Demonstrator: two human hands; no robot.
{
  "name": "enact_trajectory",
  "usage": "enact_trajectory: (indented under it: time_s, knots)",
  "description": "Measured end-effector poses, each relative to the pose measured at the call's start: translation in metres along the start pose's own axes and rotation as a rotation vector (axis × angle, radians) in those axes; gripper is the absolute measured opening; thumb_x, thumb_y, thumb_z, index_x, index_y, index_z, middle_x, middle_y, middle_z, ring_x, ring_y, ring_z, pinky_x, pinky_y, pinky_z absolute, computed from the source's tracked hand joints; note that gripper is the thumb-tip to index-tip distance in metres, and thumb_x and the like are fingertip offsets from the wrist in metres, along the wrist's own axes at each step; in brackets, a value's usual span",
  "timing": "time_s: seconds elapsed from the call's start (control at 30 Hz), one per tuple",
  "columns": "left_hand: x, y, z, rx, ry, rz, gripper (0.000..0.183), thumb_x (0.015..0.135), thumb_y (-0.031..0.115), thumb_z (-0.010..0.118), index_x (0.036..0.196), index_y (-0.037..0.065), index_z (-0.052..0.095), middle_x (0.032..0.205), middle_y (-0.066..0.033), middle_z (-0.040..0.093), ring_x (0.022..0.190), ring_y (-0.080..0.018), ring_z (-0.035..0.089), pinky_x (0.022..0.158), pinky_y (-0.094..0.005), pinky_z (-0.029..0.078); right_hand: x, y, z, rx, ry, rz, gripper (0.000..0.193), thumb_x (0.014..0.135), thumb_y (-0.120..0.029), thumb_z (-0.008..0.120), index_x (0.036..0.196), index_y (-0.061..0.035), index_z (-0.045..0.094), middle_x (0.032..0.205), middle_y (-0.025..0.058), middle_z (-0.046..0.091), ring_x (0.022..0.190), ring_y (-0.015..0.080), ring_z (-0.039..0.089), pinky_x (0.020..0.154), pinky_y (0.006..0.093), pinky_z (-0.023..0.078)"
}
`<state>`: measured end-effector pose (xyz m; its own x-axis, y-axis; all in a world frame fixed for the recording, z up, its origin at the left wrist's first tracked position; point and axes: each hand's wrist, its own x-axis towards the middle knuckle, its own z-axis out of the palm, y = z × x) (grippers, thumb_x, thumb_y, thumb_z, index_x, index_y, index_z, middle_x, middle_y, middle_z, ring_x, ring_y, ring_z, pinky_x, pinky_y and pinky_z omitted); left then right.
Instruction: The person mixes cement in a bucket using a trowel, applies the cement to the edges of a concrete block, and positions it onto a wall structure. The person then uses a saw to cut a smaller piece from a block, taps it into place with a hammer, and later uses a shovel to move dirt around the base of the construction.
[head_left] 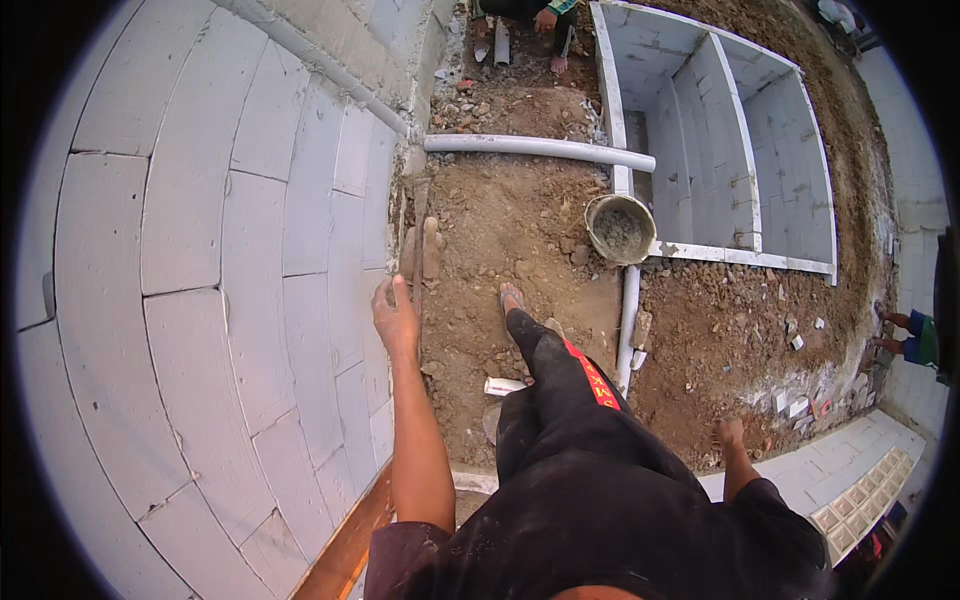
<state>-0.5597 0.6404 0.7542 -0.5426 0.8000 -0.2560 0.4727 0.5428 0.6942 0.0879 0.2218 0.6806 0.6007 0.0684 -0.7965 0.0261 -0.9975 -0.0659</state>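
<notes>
My left hand (396, 318) is held up beside the grey block wall (255, 280), its fingers apart and nothing in them. I cannot tell whether the fingertips touch the wall. Just past it, a long thin bar or handle (421, 240) stands along the foot of the wall. My right hand (730, 433) hangs low on the right over the soil, and its fingers are too small to make out. Ahead, a bucket (620, 229) with grey mortar sits at the corner of a block-walled pit (740, 150). A white pipe (540, 149) crosses the trench from the wall to the pit.
Another pipe (628, 325) runs beside my leg, and a short pipe piece (505, 386) lies near my feet. Loose soil and rubble (720, 330) cover the right side. One person (545, 18) crouches at the far end; another (915, 335) is at the right.
</notes>
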Motion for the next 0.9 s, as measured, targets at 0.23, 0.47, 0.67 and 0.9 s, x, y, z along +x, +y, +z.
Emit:
enact_trajectory:
  time_s: [0.23, 0.47, 0.67, 0.9]
  knots:
    - [0.136, 0.006, 0.078, 0.168, -0.721, -0.524, 0.075, 0.093, 0.054, 0.067, 0.146, 0.003, 0.05, 0.123, -0.0244, 0.065, 0.121, -0.0429, 0.061, 0.091, -0.0617, 0.053, -0.05, -0.156, 0.161, 0.147, -0.276, -0.391, 0.026, 0.095, -0.015, 0.062, 0.115, 0.0022, 0.066, 0.087, 0.0098, 0.07, 0.071, 0.0169, 0.069, 0.062, 0.0316, 0.055]
    - [0.17, -0.084, 0.098, -0.18, -0.693, -0.684, 0.025, 0.092, 0.023, 0.07, 0.1, 0.0, 0.066, 0.085, -0.0145, 0.068, 0.059, -0.0287, 0.065, 0.054, -0.0408, 0.055, -0.194, -0.273, 0.228, 0.034, -0.51, -0.503, 0.036, 0.095, -0.019, 0.063, 0.126, 0.0008, 0.065, 0.094, 0.0124, 0.074, 0.081, 0.0176, 0.072, 0.065, 0.0312, 0.056]
    - [0.197, -0.085, -0.03, -0.169, -0.86, -0.733, 0.016, 0.09, 0.015, 0.071, 0.097, 0.001, 0.065, 0.078, -0.0063, 0.062, 0.058, -0.0139, 0.058, 0.049, -0.0281, 0.048, -0.168, -0.215, 0.193, 0.357, -0.162, -0.264, 0.029, 0.099, -0.02, 0.059, 0.121, -0.0017, 0.063, 0.091, 0.0047, 0.069, 0.076, 0.0129, 0.066, 0.063, 0.0274, 0.052]
    - [0.186, -0.111, -0.09, -0.396, -0.94, -0.843, 0.027, 0.092, 0.011, 0.069, 0.113, -0.001, 0.058, 0.081, -0.0045, 0.058, 0.058, -0.0101, 0.053, 0.047, -0.0235, 0.045, -0.186, -0.207, 0.244, 0.669, -0.199, 0.03, 0.033, 0.102, -0.029, 0.055, 0.125, -0.0052, 0.061, 0.104, 0.0091, 0.068, 0.086, 0.0164, 0.067, 0.068, 0.0302, 0.055]
